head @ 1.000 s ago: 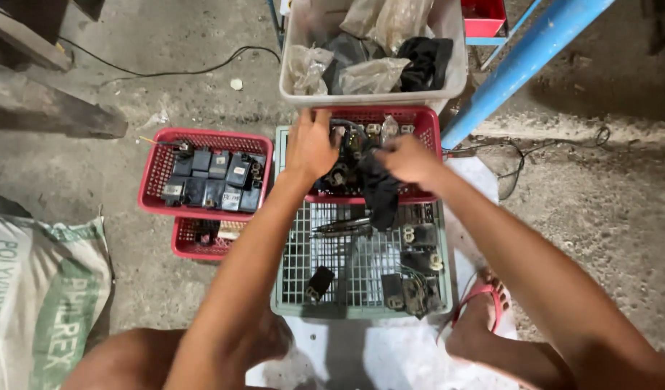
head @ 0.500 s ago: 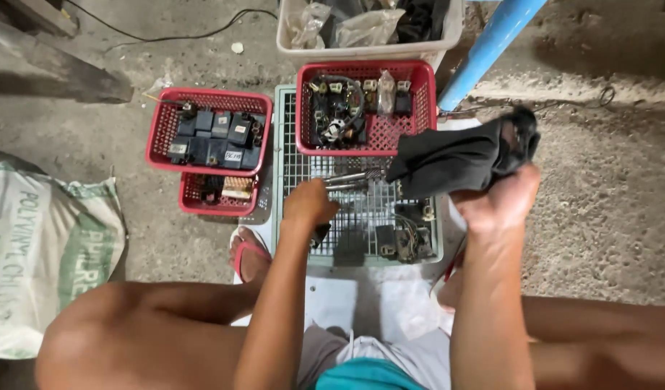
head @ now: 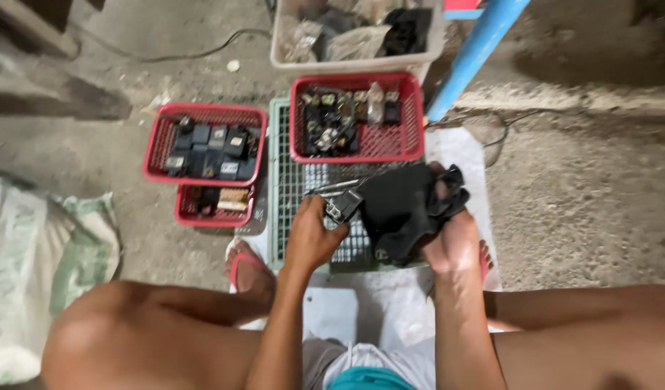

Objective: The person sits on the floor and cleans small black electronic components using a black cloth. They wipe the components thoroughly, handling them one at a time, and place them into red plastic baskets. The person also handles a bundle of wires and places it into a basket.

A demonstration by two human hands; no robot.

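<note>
— What have your hands got?

— My left hand (head: 312,242) is curled around a small dark boxy part (head: 342,206), gripped at the fingertips. My right hand (head: 451,242) is closed on a bunched black cloth (head: 404,206), which hangs just beside that part and seems to touch it.

— And where is all that?

— Both sit over the pale green grid crate (head: 282,180) lying on the floor between my knees. The cloth covers much of its right half; what lies under it I can't tell.

— What's around the crate?

— On its far end rests a red basket (head: 412,115) with dark mixed parts and a clear piece. To the left, on the floor, a second red basket (head: 159,141) holds rows of dark square parts, and a smaller red basket (head: 184,213) sits just below it, touching. Beyond is a pale tub (head: 433,50) with plastic bags and something black. A blue pole (head: 480,50) slants up at the right. A woven sack (head: 36,253) lies by my left knee, and my foot in a red sandal (head: 247,267) is beside the crate.
</note>
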